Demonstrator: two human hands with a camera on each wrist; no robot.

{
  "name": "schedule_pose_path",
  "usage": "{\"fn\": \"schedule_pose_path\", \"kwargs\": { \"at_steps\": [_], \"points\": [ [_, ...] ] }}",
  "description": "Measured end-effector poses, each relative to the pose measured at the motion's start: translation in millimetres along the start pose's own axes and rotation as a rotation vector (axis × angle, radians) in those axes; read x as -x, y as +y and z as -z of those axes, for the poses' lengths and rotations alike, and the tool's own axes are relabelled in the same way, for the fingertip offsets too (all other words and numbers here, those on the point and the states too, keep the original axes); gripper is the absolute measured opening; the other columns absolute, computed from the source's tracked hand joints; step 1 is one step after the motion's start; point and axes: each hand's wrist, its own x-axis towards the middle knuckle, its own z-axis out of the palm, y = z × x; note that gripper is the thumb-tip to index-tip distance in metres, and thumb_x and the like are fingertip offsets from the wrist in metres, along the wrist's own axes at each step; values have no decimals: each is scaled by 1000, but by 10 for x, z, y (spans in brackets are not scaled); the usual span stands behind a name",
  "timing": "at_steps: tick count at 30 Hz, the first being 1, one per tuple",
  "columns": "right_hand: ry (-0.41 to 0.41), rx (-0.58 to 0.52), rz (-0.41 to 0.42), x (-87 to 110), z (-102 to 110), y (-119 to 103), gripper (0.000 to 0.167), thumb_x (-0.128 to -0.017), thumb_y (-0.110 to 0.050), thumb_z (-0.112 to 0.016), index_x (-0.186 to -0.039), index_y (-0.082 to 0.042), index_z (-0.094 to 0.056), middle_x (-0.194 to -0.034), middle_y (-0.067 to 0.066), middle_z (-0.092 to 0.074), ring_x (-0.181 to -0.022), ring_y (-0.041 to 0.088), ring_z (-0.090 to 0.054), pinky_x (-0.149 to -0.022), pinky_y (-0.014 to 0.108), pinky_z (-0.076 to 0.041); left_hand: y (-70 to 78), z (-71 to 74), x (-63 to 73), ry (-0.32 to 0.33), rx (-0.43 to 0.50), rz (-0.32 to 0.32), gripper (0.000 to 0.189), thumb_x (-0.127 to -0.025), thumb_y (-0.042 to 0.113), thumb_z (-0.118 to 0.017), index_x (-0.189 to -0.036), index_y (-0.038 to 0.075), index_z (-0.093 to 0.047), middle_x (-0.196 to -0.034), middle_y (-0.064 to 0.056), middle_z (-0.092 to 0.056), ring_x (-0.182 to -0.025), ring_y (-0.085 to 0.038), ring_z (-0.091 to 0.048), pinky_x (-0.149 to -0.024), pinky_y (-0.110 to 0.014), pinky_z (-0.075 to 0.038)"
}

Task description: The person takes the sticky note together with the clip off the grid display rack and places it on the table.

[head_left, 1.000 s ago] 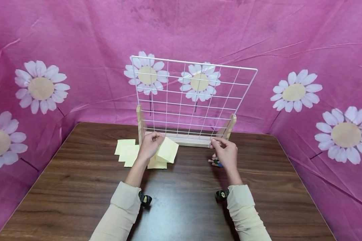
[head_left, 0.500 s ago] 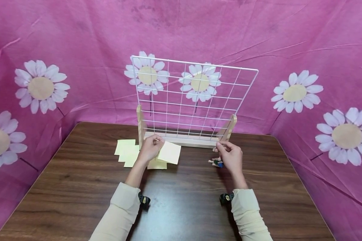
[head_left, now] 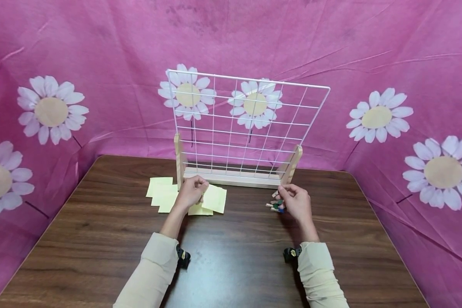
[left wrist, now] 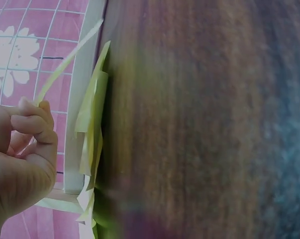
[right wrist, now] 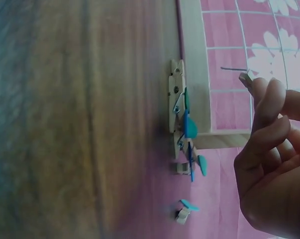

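Note:
A pale yellow sticky note (head_left: 215,200) is pinched at its edge by my left hand (head_left: 191,192), just above other yellow notes. Seen edge-on in the left wrist view, the held note (left wrist: 65,62) bends up from the fingertips. My right hand (head_left: 297,204) is raised over the table, near several small wooden clothespins (head_left: 275,207) with green and blue decorations. Between its thumb and finger, the right wrist view shows the tip of a small wooden clothespin (right wrist: 245,79); the fingers hide the remainder. More clothespins (right wrist: 177,94) lie on the table beside that hand.
Behind both hands stands a white wire grid (head_left: 250,115) in a wooden base (head_left: 235,178). Overlapping yellow notes (head_left: 162,195) lie left of the left hand, on the brown wooden table (head_left: 231,256). A pink flowered cloth (head_left: 312,38) hangs around the table.
My left hand has lowered slightly, and the held note has dropped and turned with it. The right hand has moved right and a little nearer, away from the grid's base.

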Motion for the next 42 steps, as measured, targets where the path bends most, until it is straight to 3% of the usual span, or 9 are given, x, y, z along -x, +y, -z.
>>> {"fn": "schedule_pose_path", "kwargs": {
  "at_steps": [7,17,31,42],
  "points": [
    [-87,28,-84,-2,19,125,27,-102,-18,-61,-117,4,-67,-83,11,-76,-49,10,-61,-38,22,-45,-64,-13,-11,12,-35,19,12,-101,6,-61,-97,-5,-65,-72,-4,-54,-47,-10,-51,-43,-19,-42],
    [-129,-15,-135,-12,20,180,31,-104,-20,-58,-122,5,-63,-85,9,-76,-50,8,-60,-41,21,-43,-86,-19,12,20,-96,41,14,-100,7,-61,-102,-5,-68,-77,-6,-58,-51,-10,-53,-45,-18,-42],
    [-159,-60,-166,-20,43,198,32,-105,-20,-56,-124,7,-60,-83,5,-75,-51,8,-60,-42,21,-42,-129,-38,6,32,-113,42,14,-100,8,-62,-100,-4,-69,-76,-9,-62,-50,-12,-55,-44,-20,-46],
    [-221,-12,-181,-44,35,242,29,-106,-19,-55,-122,5,-60,-88,10,-74,-53,10,-61,-44,23,-42,-182,-63,-21,28,-96,51,11,-99,4,-61,-98,-5,-67,-71,-8,-58,-49,-12,-54,-44,-22,-50]
  ]
}}
